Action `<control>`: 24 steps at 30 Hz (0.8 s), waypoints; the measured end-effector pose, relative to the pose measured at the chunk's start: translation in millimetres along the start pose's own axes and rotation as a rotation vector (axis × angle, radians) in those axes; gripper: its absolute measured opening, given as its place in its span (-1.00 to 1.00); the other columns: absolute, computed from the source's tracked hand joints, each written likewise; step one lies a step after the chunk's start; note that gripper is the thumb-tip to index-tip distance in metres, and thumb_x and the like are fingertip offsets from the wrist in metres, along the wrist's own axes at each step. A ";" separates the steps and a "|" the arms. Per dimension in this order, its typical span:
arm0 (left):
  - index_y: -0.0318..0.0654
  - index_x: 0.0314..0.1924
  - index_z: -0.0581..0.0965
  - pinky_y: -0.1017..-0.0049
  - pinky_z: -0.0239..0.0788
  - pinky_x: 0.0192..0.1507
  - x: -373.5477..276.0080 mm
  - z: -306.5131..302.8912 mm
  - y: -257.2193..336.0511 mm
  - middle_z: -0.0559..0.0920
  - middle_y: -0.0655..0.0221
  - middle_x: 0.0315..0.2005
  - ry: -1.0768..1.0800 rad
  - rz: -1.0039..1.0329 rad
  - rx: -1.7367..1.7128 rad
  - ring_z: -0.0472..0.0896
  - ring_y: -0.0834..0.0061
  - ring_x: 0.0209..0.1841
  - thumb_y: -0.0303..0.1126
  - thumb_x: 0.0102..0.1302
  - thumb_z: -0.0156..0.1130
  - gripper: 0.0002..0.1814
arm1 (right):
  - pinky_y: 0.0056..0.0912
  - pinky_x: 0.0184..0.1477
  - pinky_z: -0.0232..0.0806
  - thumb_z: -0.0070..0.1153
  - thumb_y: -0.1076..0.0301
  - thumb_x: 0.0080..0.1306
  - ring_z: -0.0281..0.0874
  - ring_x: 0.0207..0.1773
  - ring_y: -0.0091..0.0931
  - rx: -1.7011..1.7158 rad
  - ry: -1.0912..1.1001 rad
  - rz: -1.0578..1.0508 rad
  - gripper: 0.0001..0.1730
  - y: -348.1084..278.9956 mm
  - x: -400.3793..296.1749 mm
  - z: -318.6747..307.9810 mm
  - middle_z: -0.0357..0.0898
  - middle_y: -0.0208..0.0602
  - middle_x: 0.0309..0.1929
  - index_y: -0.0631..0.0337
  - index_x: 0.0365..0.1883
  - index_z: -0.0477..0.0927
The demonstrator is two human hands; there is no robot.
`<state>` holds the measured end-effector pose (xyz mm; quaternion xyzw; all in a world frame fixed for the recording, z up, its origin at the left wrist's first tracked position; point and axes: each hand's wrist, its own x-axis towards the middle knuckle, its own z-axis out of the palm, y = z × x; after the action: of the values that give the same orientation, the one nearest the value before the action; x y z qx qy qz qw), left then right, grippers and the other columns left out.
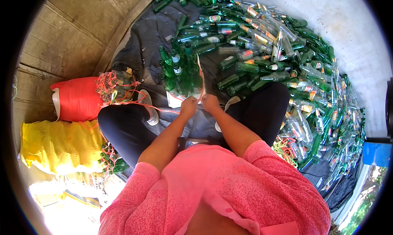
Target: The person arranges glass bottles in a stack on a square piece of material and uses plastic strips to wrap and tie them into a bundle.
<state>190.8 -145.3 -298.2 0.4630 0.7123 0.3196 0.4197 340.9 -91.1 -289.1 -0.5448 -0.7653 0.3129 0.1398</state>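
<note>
My left hand (188, 107) and my right hand (210, 103) are close together, both closed on a thin red plastic strap (201, 96). They are at the near edge of a group of upright green glass bottles (179, 70) between my feet. A white board or box edge (174, 103) shows under and beside this group. The strap runs up the right side of the bottles and across their near side. Another length of red strap (159, 108) trails left past my shoe. How the strap crosses between my fingers is too small to tell.
Loose green and clear bottles (254, 41) lie heaped from the far side round to the right. At left are bottles bundled with red strap (115, 84), a red sack (79, 98) and a yellow sack (61, 146). Tangled straps (285, 150) lie at right, beyond my knee.
</note>
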 end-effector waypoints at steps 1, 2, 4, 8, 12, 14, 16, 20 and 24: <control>-0.33 -0.22 0.65 0.34 0.51 -0.30 1.3 0.6 -4.0 0.71 0.15 -0.42 -0.016 -0.040 -0.093 0.69 0.30 -0.42 -0.31 0.33 0.25 -0.79 | -0.01 -0.12 0.48 0.08 0.42 0.22 0.65 -0.22 -0.01 0.106 0.005 0.040 -0.83 1.3 1.5 5.9 0.68 0.02 -0.30 0.16 -0.30 0.70; -0.35 -0.21 0.65 0.39 0.50 -0.33 2.9 2.0 -7.4 0.71 0.19 -0.43 -0.032 -0.080 -0.185 0.68 0.38 -0.44 -0.35 0.32 0.23 -0.80 | -0.07 -0.16 0.48 0.12 0.40 0.22 0.67 -0.26 -0.09 0.212 0.010 0.081 -0.84 2.4 3.1 11.9 0.68 0.00 -0.36 0.16 -0.29 0.72; -0.38 -0.18 0.64 0.45 0.49 -0.39 5.8 4.0 -10.6 0.71 0.24 -0.45 -0.064 -0.124 -0.289 0.66 0.49 -0.47 -0.40 0.29 0.21 -0.80 | -0.18 -0.21 0.49 0.16 0.40 0.22 0.69 -0.31 -0.23 0.518 -0.078 0.207 -0.84 9.1 8.9 22.4 0.67 -0.08 -0.43 0.17 -0.27 0.72; -0.42 -0.18 0.63 0.48 0.48 -0.44 6.5 4.7 -6.2 0.70 0.26 -0.45 -0.108 -0.161 -0.338 0.65 0.53 -0.48 -0.45 0.26 0.19 -0.80 | -0.33 -0.28 0.48 0.15 0.47 0.21 0.68 -0.34 -0.39 1.058 -0.336 0.519 -0.84 14.7 18.3 25.1 0.64 -0.27 -0.44 0.21 -0.24 0.69; -0.39 -0.15 0.56 0.51 0.44 -0.48 -4.0 -6.1 0.2 0.68 0.25 -0.42 -0.099 -0.233 -0.356 0.65 0.49 -0.46 -0.54 0.25 0.26 -0.83 | -0.37 -0.30 0.48 0.14 0.48 0.24 0.67 -0.33 -0.40 1.139 -0.395 0.517 -0.84 -14.8 6.3 10.7 0.62 -0.28 -0.39 0.21 -0.21 0.65; -0.41 -0.16 0.58 0.47 0.48 -0.46 -6.3 -2.5 31.8 0.71 0.21 -0.42 -0.115 -0.151 -0.191 0.66 0.50 -0.47 -0.48 0.25 0.24 -0.81 | -0.38 -0.28 0.48 0.18 0.46 0.24 0.66 -0.30 -0.42 0.716 -0.248 -0.030 -0.88 31.3 11.9 22.4 0.61 -0.28 -0.37 0.19 -0.24 0.64; -0.40 -0.16 0.59 0.45 0.50 -0.44 -7.6 -5.1 26.5 0.72 0.18 -0.42 -0.082 -0.135 -0.141 0.67 0.49 -0.47 -0.44 0.25 0.24 -0.79 | -0.38 -0.27 0.47 0.21 0.43 0.25 0.64 -0.29 -0.44 0.706 -0.282 -0.053 -0.90 27.9 12.1 24.5 0.60 -0.29 -0.36 0.17 -0.26 0.63; -0.33 -0.16 0.61 0.41 0.52 -0.38 -4.6 -1.6 0.4 0.73 0.16 -0.43 -0.029 -0.193 -0.199 0.71 0.42 -0.44 -0.42 0.19 0.28 -0.78 | -0.45 -0.33 0.42 0.24 0.40 0.29 0.60 -0.35 -0.50 1.133 -0.466 0.643 -0.93 4.2 9.8 14.1 0.59 -0.34 -0.39 0.16 -0.29 0.62; -0.23 -0.17 0.64 0.35 0.55 -0.28 5.0 3.6 -14.2 0.74 0.16 -0.44 -0.043 -0.105 -0.090 0.74 0.33 -0.38 -0.41 0.12 0.31 -0.77 | -0.54 -0.52 0.09 0.17 0.33 0.35 0.33 -0.61 -0.69 1.214 -0.421 0.946 -0.90 -2.7 15.3 17.0 0.44 -0.63 -0.61 -0.05 -0.39 0.64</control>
<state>187.4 -145.6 -313.2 0.4124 0.7112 0.3188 0.4716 323.8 -83.1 -302.3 -0.5701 -0.1593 0.7974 0.1171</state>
